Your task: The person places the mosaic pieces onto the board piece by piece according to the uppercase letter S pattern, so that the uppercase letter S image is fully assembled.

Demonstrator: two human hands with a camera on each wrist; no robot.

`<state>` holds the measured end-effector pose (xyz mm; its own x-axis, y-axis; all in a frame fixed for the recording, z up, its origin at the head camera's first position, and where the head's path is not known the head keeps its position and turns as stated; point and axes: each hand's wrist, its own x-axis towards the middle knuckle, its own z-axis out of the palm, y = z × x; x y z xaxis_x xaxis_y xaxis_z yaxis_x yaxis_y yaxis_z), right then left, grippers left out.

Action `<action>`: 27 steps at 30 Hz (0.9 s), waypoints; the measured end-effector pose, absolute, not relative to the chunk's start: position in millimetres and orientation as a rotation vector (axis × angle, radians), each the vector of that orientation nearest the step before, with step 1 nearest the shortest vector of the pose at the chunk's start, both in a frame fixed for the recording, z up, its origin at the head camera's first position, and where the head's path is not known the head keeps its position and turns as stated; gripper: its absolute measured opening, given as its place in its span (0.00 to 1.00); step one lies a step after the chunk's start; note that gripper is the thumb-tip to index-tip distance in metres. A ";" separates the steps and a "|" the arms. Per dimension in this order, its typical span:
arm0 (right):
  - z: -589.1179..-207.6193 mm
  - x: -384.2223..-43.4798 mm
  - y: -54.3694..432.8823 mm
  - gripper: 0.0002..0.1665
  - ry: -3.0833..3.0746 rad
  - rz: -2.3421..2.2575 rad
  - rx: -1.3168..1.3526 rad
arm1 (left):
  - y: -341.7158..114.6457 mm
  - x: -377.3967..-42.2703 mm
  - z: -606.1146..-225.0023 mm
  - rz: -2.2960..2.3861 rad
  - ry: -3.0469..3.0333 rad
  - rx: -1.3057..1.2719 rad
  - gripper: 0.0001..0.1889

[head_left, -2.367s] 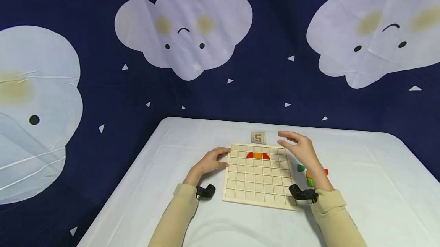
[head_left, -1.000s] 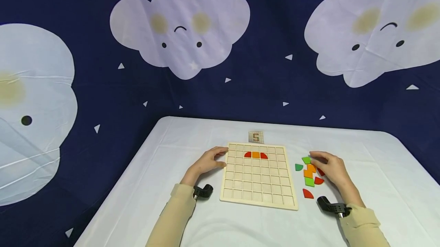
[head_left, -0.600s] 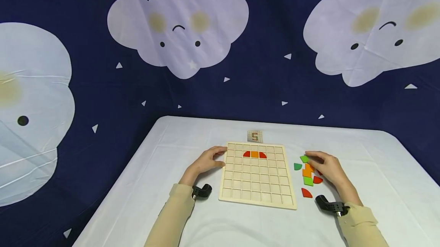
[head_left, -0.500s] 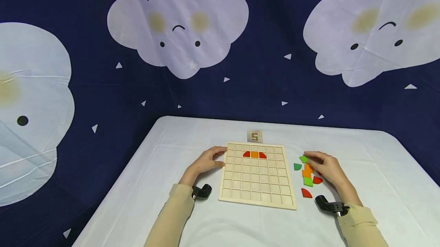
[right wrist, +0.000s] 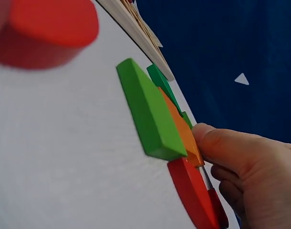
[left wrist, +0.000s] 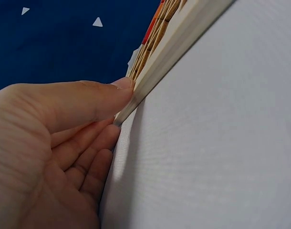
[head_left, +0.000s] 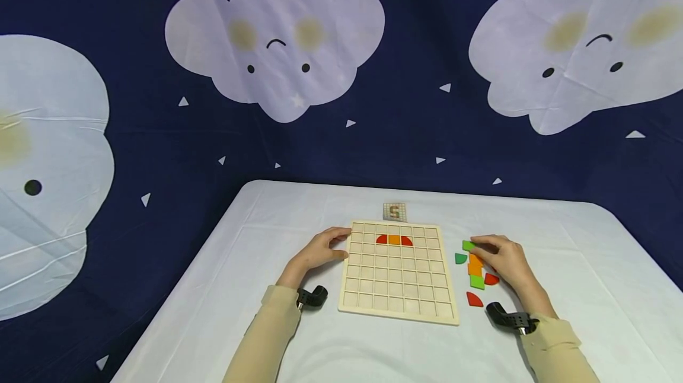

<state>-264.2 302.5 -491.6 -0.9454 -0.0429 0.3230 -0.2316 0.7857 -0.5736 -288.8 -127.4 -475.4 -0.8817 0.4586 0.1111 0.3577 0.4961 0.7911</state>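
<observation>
A pale wooden grid board (head_left: 400, 282) lies on the table; an orange square (head_left: 393, 240) sits in it between two red quarter-round blocks. My left hand (head_left: 319, 250) touches the board's left edge with thumb and fingertips, the thumb pressing its side in the left wrist view. Right of the board, my right hand (head_left: 507, 258) pinches a light green square block (head_left: 468, 245) between thumb and fingers. Its thumb overlaps the orange blocks (right wrist: 183, 133) in the right wrist view, and its fingertips are hidden there.
Beside the right hand lie a dark green quarter-round (head_left: 460, 258), another light green square (head_left: 477, 282) and red quarter-rounds (head_left: 474, 299). A small pattern card (head_left: 395, 212) showing an S-like figure lies behind the board. A dark cloud-print cloth (head_left: 320, 152) hangs behind the white table (head_left: 597, 264).
My right hand has gone from over the board's right side to the loose blocks. There it shifts the light green square slightly left and turns it straighter. My left hand stays at the board's edge.
</observation>
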 end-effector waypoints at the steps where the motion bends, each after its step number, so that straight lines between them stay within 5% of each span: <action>1: -491.6 -263.9 301.8 0.18 -2.674 0.914 0.200 | -127.9 -288.7 -475.3 1.344 2.615 0.718 0.30; 13: -461.5 -261.0 292.6 0.22 -2.531 1.026 0.105 | -129.3 -289.0 -475.1 1.369 2.595 0.728 0.30; 27: -437.2 -271.6 226.3 0.22 -2.452 1.254 0.211 | -128.5 -287.7 -474.5 1.384 2.584 0.716 0.30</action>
